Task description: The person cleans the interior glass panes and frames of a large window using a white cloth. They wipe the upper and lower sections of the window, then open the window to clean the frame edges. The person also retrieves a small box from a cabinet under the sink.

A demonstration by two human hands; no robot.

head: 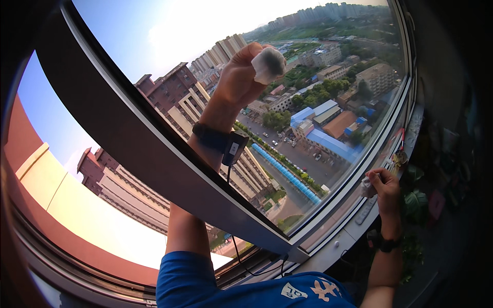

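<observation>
My left arm reaches out through the open side of a sliding window and passes behind its dark frame (154,150). Beyond the pane, my left hand (235,82) holds a folded white cloth or tissue (264,73) with a dark grey smudge, seen through the glass. Whether the cloth touches the glass, I cannot tell. On the room side, my right hand (388,190) pinches a crumpled greyish-white wad (368,187) between thumb and fingers above the window sill (344,240). A black strap with a boxy device (235,149) is on my left wrist; another band (385,244) circles the right.
A black cable (248,272) hangs from the left wrist device and loops across the lower window track. Along the sill lie a pale elongated object (365,211), a small brownish item (399,158) and a red stick-like thing (403,138). Leafy plants (416,201) stand at right. Outside is a high drop.
</observation>
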